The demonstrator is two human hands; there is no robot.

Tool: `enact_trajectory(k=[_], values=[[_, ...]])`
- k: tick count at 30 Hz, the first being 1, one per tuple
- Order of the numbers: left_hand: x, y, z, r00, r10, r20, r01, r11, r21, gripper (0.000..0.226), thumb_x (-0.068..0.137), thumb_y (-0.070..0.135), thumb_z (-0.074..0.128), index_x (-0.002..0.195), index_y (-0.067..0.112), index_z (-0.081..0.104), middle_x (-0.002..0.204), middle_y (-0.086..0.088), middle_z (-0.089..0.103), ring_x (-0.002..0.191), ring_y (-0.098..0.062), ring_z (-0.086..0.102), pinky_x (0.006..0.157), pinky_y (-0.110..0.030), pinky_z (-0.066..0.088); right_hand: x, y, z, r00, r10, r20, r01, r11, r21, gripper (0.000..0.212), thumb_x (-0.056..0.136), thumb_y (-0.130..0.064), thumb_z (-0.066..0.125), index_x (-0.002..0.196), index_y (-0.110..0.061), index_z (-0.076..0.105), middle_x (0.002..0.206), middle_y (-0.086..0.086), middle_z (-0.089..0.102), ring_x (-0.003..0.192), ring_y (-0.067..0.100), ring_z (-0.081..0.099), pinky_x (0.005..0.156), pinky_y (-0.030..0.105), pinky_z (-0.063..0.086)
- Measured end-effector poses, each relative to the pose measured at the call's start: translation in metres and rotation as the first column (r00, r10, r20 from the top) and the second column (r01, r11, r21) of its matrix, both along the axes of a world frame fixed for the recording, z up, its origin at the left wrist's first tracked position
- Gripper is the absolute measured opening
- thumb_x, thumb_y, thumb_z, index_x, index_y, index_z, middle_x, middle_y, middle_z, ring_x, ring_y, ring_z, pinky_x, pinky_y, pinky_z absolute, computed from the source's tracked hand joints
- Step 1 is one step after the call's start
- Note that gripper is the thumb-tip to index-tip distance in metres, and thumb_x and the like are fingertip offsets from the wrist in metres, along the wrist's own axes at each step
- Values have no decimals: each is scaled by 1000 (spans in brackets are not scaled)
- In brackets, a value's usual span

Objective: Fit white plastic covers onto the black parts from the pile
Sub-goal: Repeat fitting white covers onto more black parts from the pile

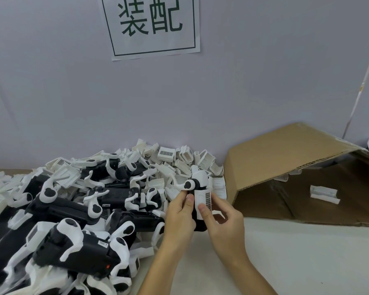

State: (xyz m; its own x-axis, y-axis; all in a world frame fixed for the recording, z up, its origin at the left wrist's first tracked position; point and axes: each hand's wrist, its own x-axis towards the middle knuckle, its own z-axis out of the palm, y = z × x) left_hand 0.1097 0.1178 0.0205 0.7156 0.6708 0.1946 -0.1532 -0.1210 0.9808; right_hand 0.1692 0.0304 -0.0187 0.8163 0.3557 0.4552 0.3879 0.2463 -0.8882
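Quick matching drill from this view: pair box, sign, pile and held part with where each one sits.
Things:
1. box
2. sign
3. pile
4. held part

Places:
A. on the wall, top centre
B. left on the table
C. between both hands, centre
D. on its side, right

Pairs: 1-D, 2-A, 3-B, 4-C. The left hand and right hand both grip the held part.
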Motion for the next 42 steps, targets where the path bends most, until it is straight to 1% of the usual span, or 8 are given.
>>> enact_trajectory(k=[7,14,19,27,33,36,39,42], values=[[-1,-2,3,1000,18,7,-18,1000,2,34,107,11,40,102,28,70,98,11,77,98,-8,71,89,-27,54,-3,2,-2,996,-71,49,70,997,15,38,88,-24,72,125,-18,69,107,-9,74,100,11,69,80,26,56],[-2,-4,2,1000,20,-2,-20,1000,-4,32,106,9,41,101,21,70,98,2,77,100,-18,70,90,-31,54,-1,3,0,992,-62,111,67,997,-37,27,89,-30,72,116,-31,71,101,-12,72,96,10,68,78,20,54],[-8,-1,8,996,-40,78,52,987,-151,32,105,12,43,92,16,73,87,3,78,86,-7,72,69,-15,54,2,0,2,988,-21,153,32,997,-72,17,90,-32,71,107,-30,75,94,-18,71,89,8,69,74,12,49],[-7,-6,6,997,-53,58,54,998,-23,14,95,8,64,108,11,68,95,-5,77,89,-16,73,71,-21,56,1,2,0,979,-10,202,27,996,-81,28,88,-28,64,115,-26,72,93,-19,66,92,10,66,72,13,49],[-14,-2,12,988,-137,72,150,962,-226,19,98,11,57,115,7,63,101,-10,77,85,-15,74,63,-20,55,7,-2,8,973,180,-142,-174,983,56,30,94,-31,56,110,-17,76,103,2,77,101,21,71,85,36,57],[-12,-2,9,987,-155,52,161,974,-162,19,96,14,60,115,9,63,106,-9,75,90,-13,74,65,-18,55,10,-3,13,937,238,-256,-225,971,79,38,89,-44,60,108,-14,74,102,4,77,99,20,72,80,30,58],[-11,-2,9,985,-162,64,168,982,-91,18,98,9,57,113,8,67,104,-10,75,89,-13,73,68,-18,54,11,1,13,891,259,-374,-240,966,96,49,81,-44,63,115,-9,70,111,9,75,109,24,70,99,46,54],[-11,0,10,986,-150,69,154,987,-46,17,98,2,54,108,2,68,98,-13,75,88,-18,72,73,-23,57,10,3,13,846,321,-425,-296,947,126,46,85,-43,61,108,-6,75,109,17,74,109,33,69,101,51,51]])
